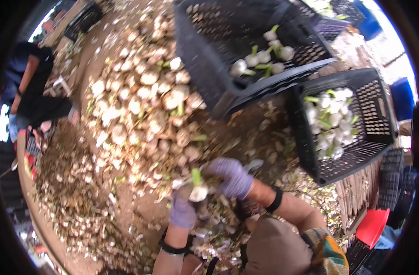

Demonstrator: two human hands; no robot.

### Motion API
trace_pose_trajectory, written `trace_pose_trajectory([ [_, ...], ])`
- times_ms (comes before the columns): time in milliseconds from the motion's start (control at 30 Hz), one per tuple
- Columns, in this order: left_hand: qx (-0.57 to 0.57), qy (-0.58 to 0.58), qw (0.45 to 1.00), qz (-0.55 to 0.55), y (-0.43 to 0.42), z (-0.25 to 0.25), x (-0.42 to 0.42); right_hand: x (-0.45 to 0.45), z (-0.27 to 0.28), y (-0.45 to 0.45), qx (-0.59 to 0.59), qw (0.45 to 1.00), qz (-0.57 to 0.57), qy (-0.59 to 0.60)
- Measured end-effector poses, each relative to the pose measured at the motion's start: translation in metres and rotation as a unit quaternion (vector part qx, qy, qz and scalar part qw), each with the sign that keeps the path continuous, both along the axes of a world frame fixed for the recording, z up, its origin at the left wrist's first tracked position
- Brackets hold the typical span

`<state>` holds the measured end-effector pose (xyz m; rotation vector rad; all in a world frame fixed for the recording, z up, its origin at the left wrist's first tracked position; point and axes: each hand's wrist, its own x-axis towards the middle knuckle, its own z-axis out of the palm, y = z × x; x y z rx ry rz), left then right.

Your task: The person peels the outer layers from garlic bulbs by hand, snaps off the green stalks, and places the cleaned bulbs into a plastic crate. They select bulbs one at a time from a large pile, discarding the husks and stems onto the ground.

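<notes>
My left hand (183,210), in a purple glove with dirty fingertips, is closed around a white garlic bulb (199,193) with a short green stem pointing up. Just right of the bulb, my right hand (234,178), also gloved, has curled fingers turned toward it. A pale blade-like tool (254,165) sticks out beside the right hand and seems to be in its grip; blur hides its handle. Ahead lies a large heap of unpeeled garlic bulbs (150,101). Loose skins and trimmings (214,233) cover the ground below my hands.
A black crate (228,94) with several cleaned bulbs stands ahead. To its right, another black crate (310,165) holds many white bulbs. A red tub (373,228) sits at the lower right. Another person (33,87) is at the far left, beyond a scrap pile (72,197).
</notes>
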<state>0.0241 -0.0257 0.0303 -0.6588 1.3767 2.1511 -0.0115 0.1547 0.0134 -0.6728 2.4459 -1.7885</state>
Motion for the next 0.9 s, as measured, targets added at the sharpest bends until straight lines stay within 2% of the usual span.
trace_pose_trajectory([
  [33,0.067,-0.042,0.996,-0.034,-0.007,0.003,0.001,-0.001,0.002,0.001,0.037,0.999,-0.006,-0.027],
  [67,0.003,-0.027,0.998,-0.057,-0.001,0.000,-0.003,-0.003,-0.006,-0.005,0.006,0.998,-0.012,-0.055],
  [100,0.056,-0.032,0.997,-0.052,-0.001,-0.004,-0.007,-0.005,-0.005,-0.007,-0.067,0.985,0.012,-0.157],
  [133,0.111,-0.039,0.992,-0.046,-0.002,-0.005,-0.007,-0.009,-0.002,-0.004,-0.096,0.976,0.036,-0.194],
  [200,0.096,-0.035,0.995,-0.018,0.001,-0.003,-0.013,-0.021,0.004,0.013,-0.133,0.977,0.013,-0.166],
  [233,0.131,-0.042,0.990,-0.023,-0.006,-0.006,-0.011,-0.019,0.013,0.017,-0.134,0.977,0.020,-0.168],
  [267,0.131,-0.043,0.990,-0.017,-0.005,-0.009,-0.009,-0.016,0.022,0.021,-0.204,0.932,-0.038,-0.298],
  [300,0.074,0.000,0.997,0.013,0.000,-0.013,-0.006,-0.011,0.027,0.023,-0.267,0.861,-0.099,-0.421],
  [333,0.017,0.042,0.998,0.042,0.004,-0.018,-0.003,-0.006,0.027,0.017,-0.263,0.861,-0.100,-0.423],
  [400,0.021,0.029,0.999,0.034,0.007,-0.032,0.001,0.002,0.026,-0.003,-0.185,0.895,-0.040,-0.403],
  [467,0.016,0.009,1.000,0.023,0.010,-0.029,0.000,0.004,0.015,-0.005,-0.223,0.877,-0.059,-0.422],
  [500,0.198,0.056,0.974,0.093,0.011,-0.023,0.000,0.003,0.012,-0.002,-0.254,0.847,-0.061,-0.462],
  [533,0.226,-0.011,0.956,0.185,0.014,-0.001,-0.008,0.004,0.009,0.000,-0.284,0.815,-0.062,-0.501],
  [567,0.199,0.005,0.962,0.188,0.008,-0.011,-0.009,0.006,0.004,0.004,-0.307,0.792,-0.022,-0.528],
  [600,0.172,0.019,0.966,0.191,0.000,-0.023,-0.008,0.010,-0.005,0.002,-0.304,0.791,-0.022,-0.531],
  [667,0.156,0.050,0.967,0.195,-0.009,-0.028,-0.010,0.014,-0.012,-0.005,-0.371,0.771,-0.127,-0.502],
  [700,0.137,0.084,0.968,0.195,-0.009,-0.030,-0.010,0.015,-0.009,-0.001,-0.355,0.779,-0.155,-0.493],
  [800,0.142,0.102,0.973,0.152,0.000,0.003,-0.012,0.013,-0.016,0.000,-0.346,0.775,-0.210,-0.485],
  [833,0.117,0.155,0.974,0.121,-0.001,-0.001,-0.008,0.011,-0.014,0.001,-0.346,0.775,-0.211,-0.484],
  [867,0.117,0.156,0.973,0.121,-0.004,0.000,-0.001,0.009,-0.010,0.003,-0.345,0.769,-0.204,-0.498],
  [900,0.178,0.141,0.972,0.065,-0.008,0.002,0.007,0.007,-0.008,0.005,-0.344,0.763,-0.197,-0.511],
])
